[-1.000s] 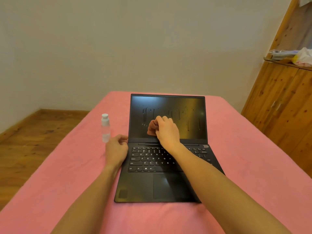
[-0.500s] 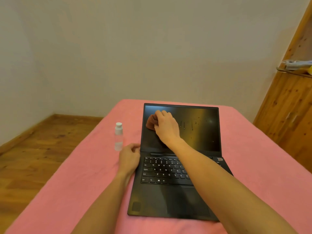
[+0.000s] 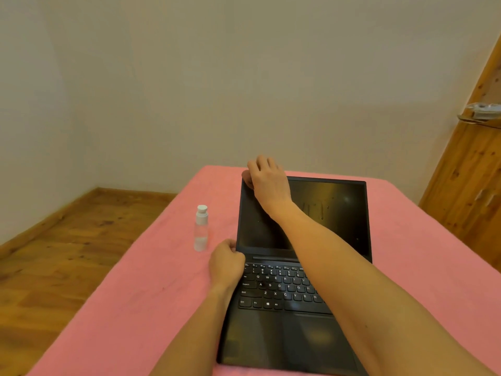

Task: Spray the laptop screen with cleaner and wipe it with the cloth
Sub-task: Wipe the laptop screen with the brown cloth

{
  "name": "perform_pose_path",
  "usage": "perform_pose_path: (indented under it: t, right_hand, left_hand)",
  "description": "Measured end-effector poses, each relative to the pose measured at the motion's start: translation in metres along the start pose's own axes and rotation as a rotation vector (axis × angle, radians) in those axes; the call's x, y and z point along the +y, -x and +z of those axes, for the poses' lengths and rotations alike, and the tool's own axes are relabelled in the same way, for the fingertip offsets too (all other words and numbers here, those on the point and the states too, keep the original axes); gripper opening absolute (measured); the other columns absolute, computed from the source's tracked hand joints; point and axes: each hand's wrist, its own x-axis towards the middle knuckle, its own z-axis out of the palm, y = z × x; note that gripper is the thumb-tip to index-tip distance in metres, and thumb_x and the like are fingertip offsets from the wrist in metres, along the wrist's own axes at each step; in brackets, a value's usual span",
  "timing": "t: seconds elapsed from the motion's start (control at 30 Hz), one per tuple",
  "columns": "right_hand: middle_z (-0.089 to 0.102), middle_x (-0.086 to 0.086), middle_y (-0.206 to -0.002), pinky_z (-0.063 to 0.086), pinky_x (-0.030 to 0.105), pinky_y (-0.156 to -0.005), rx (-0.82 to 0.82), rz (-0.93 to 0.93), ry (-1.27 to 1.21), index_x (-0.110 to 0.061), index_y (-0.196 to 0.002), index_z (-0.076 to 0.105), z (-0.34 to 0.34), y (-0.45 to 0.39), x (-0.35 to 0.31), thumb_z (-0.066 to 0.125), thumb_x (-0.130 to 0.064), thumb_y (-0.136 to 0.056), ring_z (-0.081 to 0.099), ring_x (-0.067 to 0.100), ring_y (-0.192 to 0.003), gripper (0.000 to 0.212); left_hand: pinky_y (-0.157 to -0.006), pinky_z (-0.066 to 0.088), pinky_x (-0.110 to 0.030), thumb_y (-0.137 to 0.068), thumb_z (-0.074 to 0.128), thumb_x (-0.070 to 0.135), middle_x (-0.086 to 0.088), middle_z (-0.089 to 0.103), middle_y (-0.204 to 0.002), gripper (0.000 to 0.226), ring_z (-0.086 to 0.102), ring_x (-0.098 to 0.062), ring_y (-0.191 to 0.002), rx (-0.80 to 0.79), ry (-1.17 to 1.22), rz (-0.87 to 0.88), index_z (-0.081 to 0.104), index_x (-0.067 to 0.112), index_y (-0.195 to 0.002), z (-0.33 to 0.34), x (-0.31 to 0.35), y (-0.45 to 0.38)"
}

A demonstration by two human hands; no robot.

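The open laptop [image 3: 295, 270] occupies the middle of the pink-covered bed [image 3: 135, 308]. The spray bottle [image 3: 201, 231] stands upright just beside the screen's left edge, leaving a narrow gap, blocked lower down by the left hand [image 3: 226, 263] at the hinge corner. The right forearm crosses keyboard and screen. Bare cover lies along the bed's left and right edges.

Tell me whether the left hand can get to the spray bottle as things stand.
Probably yes. The left hand rests at the laptop's left hinge corner, and the spray bottle stands upright just beside it on the pink cover, with nothing between them.
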Motion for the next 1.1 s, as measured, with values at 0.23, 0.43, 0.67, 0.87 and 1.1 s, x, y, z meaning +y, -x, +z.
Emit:
perform_pose_path:
  t: [0.23,0.43,0.67,0.87,1.1]
  right_hand:
    - [0.054,0.014,-0.115,0.046,0.038,-0.085,-0.100,-0.037,0.032,-0.007,-0.114,0.049,0.013,0.008,-0.008,0.045,-0.003,-0.092,0.050,0.030,-0.099,0.023]
    - [0.056,0.014,-0.125,0.047,0.039,-0.086,-0.141,-0.052,-0.011,-0.006,-0.121,0.052,0.012,0.021,-0.007,0.050,-0.001,-0.092,0.049,0.031,-0.110,0.030]
    - [0.059,0.013,-0.120,0.048,0.037,-0.081,-0.165,0.028,-0.086,-0.007,-0.117,0.059,0.011,0.030,-0.011,0.053,0.000,-0.090,0.053,0.029,-0.105,0.029]
    - [0.059,0.012,-0.115,0.049,0.039,-0.079,-0.202,0.021,-0.107,-0.006,-0.112,0.062,0.013,0.044,-0.014,0.053,0.000,-0.088,0.052,0.030,-0.103,0.026]
    - [0.057,0.013,-0.118,0.044,0.038,-0.079,-0.237,-0.063,-0.081,-0.004,-0.112,0.061,0.017,0.069,-0.015,0.053,-0.005,-0.091,0.049,0.030,-0.104,0.022]
  left_hand:
    - [-0.075,0.050,-0.035,-0.073,0.050,0.005,0.000,0.069,-0.082,0.024,0.063,-0.025,-0.082,-0.001,-0.048,0.019,0.065,0.017,-0.086,-0.001,0.002,0.001]
    - [-0.073,0.048,-0.034,-0.075,0.051,0.006,-0.002,0.069,-0.083,0.022,0.063,-0.027,-0.082,0.001,-0.059,0.035,0.066,0.015,-0.087,-0.001,0.003,0.003]
    - [-0.075,0.050,-0.035,-0.075,0.050,0.006,-0.002,0.071,-0.085,0.024,0.064,-0.027,-0.083,0.008,-0.078,0.045,0.068,0.015,-0.089,-0.003,0.006,0.007]
    - [-0.076,0.051,-0.035,-0.075,0.049,0.005,-0.004,0.072,-0.085,0.026,0.064,-0.028,-0.083,0.012,-0.074,0.061,0.069,0.015,-0.088,-0.003,0.006,0.007]
    - [-0.070,0.048,-0.034,-0.075,0.050,0.004,-0.005,0.071,-0.082,0.023,0.064,-0.029,-0.081,0.020,-0.091,0.071,0.069,0.013,-0.086,-0.002,0.005,0.006]
